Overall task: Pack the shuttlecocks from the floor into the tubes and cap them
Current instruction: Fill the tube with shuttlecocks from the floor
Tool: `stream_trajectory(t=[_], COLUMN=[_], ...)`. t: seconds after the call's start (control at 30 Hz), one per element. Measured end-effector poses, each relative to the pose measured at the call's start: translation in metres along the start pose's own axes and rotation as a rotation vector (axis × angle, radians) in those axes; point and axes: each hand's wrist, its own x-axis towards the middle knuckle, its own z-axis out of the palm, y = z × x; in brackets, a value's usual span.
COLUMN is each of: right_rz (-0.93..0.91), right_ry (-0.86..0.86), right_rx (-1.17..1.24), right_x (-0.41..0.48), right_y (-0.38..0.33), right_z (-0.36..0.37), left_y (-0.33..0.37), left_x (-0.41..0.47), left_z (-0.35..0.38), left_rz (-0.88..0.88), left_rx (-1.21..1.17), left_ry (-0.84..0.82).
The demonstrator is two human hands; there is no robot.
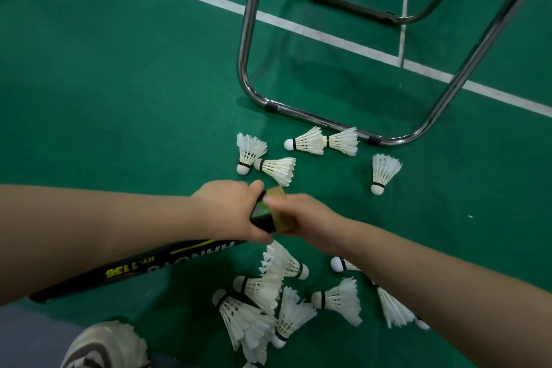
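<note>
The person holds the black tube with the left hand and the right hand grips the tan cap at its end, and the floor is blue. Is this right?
Not quite: the floor is green, as the head view shows. The rest holds: the left hand holds the black tube and the right hand grips the tan cap.

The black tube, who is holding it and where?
Both hands hold it. The left hand grips the black tube near its top end, and the right hand pinches the tan cap at that end.
</note>
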Motion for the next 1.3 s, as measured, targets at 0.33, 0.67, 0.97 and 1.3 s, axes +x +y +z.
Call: stream_trajectory(t=[0.33,0.67,0.97,1.3], right_rz=[0.082,-0.021,-0.045,-0.119], right_ry=[0.632,0.724,0.715,0.693], right_rx=[-0.299,-0.355,-0.382,-0.41], right_x=[0.075,0.086,0.062,0.022], right_y=[-0.015,-0.012,-0.005,-0.005], right_z=[-0.044,-0.033,-0.045,-0.045], left_y=[-0.021,-0.036,-0.035,-0.031], left_x=[-0.003,0.001,-0.004,-0.009], left_z=[0.011,0.01,0.011,0.009], left_rz=[-0.053,-0.061,-0.066,-0.066], left_rx=[-0.015,-0.032,-0.014,0.011], left_ry=[-0.051,-0.032,-0.037,-0.044])
